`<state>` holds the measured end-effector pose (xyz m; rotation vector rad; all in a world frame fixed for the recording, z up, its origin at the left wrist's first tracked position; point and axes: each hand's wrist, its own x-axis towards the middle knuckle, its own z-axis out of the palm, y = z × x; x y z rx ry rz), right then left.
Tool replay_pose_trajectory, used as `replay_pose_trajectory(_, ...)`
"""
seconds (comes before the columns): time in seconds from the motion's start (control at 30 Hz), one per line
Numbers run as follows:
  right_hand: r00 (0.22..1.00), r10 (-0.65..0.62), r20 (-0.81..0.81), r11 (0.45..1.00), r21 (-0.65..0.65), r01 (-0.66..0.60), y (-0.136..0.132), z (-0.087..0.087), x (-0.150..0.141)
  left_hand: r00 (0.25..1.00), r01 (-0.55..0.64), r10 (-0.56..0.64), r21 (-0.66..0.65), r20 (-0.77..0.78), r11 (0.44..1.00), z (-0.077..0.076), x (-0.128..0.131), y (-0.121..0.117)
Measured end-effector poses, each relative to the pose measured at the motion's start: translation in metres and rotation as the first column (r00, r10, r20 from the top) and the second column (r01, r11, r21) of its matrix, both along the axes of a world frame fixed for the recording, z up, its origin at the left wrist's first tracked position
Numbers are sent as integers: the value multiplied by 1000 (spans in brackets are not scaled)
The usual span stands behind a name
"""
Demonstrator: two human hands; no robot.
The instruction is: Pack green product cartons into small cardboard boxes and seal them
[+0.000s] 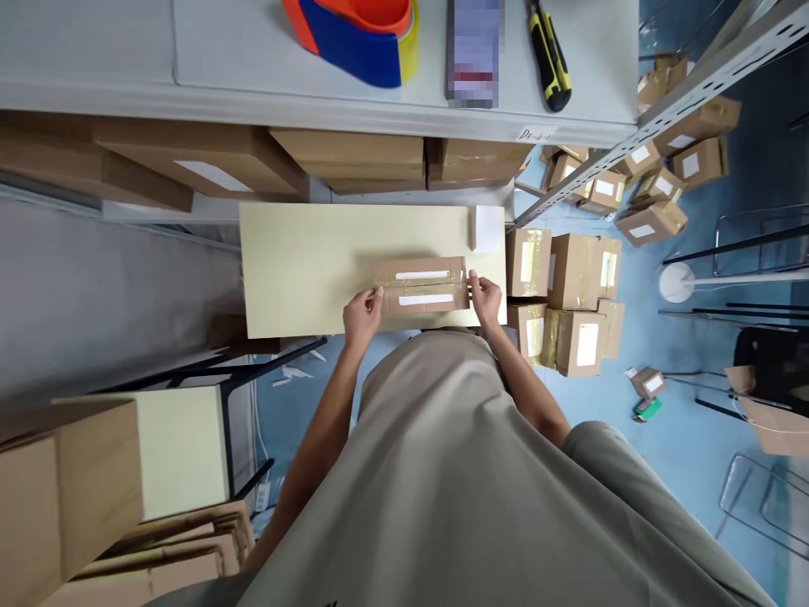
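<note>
A flat cardboard box [420, 287] lies on the pale yellow table [303, 270], near its front edge. Two white label strips run along its top, one on either side of the taped centre seam. At the box's left end, my left hand [363, 315] has thumb and fingers pinched together on the edge. My right hand [485, 298] grips the opposite end the same way. Past the right hand, a white block or stack of paper [487, 229] rests at the table's back right corner.
On the grey shelf [221, 51] above lie a blue and orange tape dispenser [360, 42], a blurred-out phone-like object [474, 55] and a yellow-black utility knife [549, 59]. Taped cartons [574, 270] stand right of the table. Flattened cardboard [183, 548] leans at lower left.
</note>
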<state>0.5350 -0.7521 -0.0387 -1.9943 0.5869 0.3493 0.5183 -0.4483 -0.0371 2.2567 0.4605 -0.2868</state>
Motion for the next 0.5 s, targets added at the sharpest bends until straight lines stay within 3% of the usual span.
replay_pose_trajectory(0.1,999,-39,35,988,-150,44,10,-4,1,1000,25,-24,17,-17,1000,1,3,3)
replay_pose_trajectory(0.27,999,34,14,976,-215,-30,18,-8,4,992,100,-97,31,-83,995,-1,8,3)
replay_pose_trajectory(0.4,995,88,-42,984,-151,-94,11,-15,7,986,65,-64,2,-155,998,-7,16,-5)
replay_pose_trajectory(0.5,986,141,-91,990,42,-138,5,-19,8,978,32,-68,-180,-196,983,-12,22,-8)
